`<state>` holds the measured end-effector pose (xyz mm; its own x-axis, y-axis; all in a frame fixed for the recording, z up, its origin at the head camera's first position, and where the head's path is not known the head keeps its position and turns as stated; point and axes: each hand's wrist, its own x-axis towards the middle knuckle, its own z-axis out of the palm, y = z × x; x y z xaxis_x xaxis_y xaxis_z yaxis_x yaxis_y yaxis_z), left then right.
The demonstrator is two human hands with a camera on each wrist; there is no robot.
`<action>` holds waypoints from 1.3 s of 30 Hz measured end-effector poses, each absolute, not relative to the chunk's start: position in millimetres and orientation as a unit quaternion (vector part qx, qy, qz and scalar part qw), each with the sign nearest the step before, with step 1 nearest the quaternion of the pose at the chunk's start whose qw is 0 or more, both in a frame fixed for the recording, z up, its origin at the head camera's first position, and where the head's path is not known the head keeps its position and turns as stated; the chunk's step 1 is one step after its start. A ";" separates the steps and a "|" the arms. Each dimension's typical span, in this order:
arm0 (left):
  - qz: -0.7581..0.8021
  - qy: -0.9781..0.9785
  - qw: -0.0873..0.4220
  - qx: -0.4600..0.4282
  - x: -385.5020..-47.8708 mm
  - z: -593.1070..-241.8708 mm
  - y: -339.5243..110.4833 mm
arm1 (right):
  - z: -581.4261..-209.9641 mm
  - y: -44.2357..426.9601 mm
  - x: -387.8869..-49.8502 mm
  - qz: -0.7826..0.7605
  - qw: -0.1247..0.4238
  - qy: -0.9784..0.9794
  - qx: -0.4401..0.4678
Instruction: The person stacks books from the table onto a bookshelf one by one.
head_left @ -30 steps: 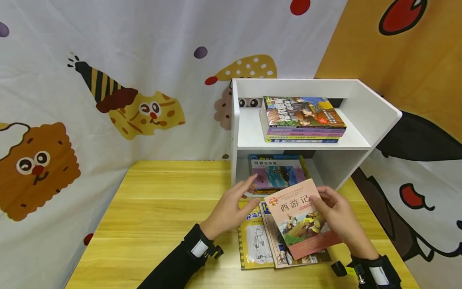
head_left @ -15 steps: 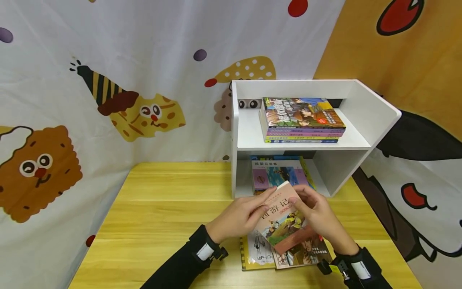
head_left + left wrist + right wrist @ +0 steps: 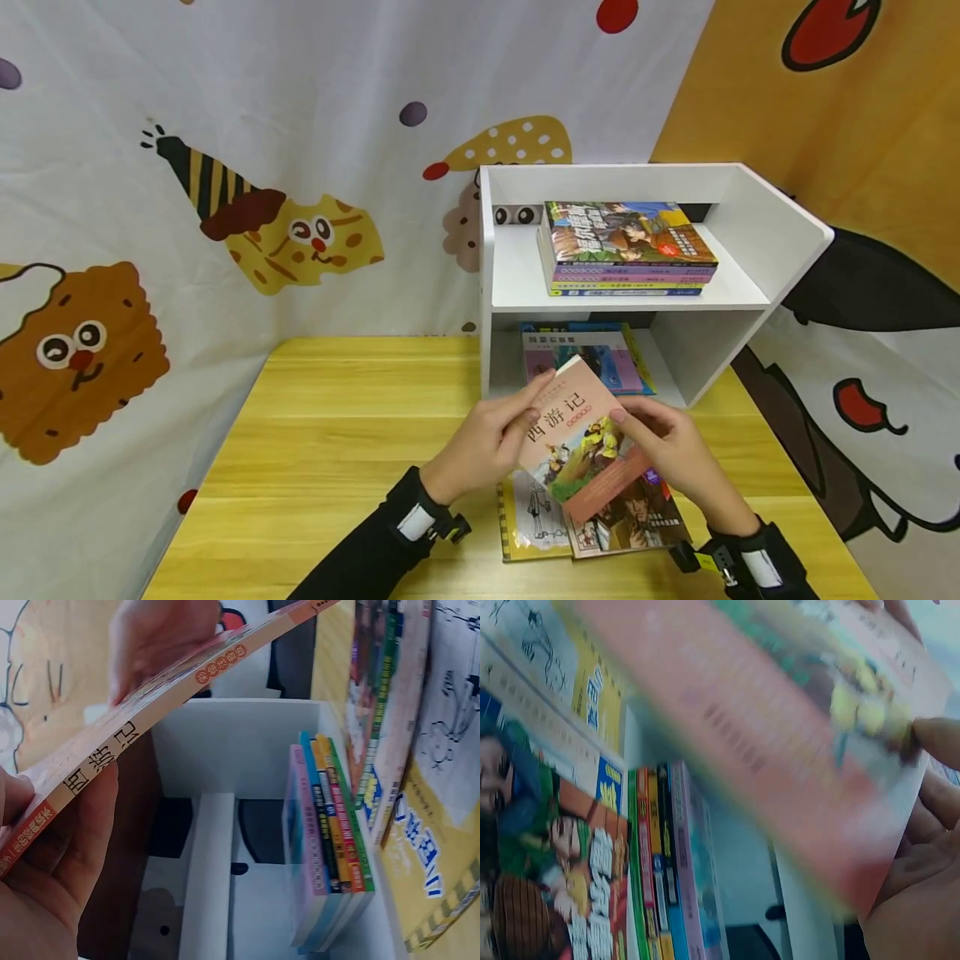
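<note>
A pink book (image 3: pixel 581 433) with Chinese characters and painted figures on its cover is held tilted in the air between both hands. My left hand (image 3: pixel 480 442) pinches its upper left side, thumb on the cover; in the left wrist view the fingers (image 3: pixel 94 825) lie beneath the spine. My right hand (image 3: pixel 675 446) grips the opposite edge, thumb on top. Below the book lie a yellow book (image 3: pixel 534 521) with a line drawing and a brown-covered book (image 3: pixel 637 517), overlapping on the table. Just beyond, a purple-covered book (image 3: pixel 611 367) tops a stack on the lower shelf.
A white two-tier shelf (image 3: pixel 487 292) stands on the wooden table (image 3: pixel 360 417), at the right. Its upper level bears a stack of comic books (image 3: pixel 630 242). A cartoon-printed curtain (image 3: pixel 337 83) hangs behind.
My left hand, earlier apart from the pink book with fingers spread, now grips it. The book has moved left and turned in the hands, then risen slightly.
</note>
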<state>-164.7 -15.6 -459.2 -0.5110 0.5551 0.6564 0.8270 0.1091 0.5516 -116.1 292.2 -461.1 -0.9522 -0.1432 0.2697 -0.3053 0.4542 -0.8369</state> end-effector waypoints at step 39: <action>-0.666 -0.640 0.089 -0.371 -142.7 -434.9 -10.4 | -468.8 282.0 -94.3 0.734 0.106 -0.592 0.314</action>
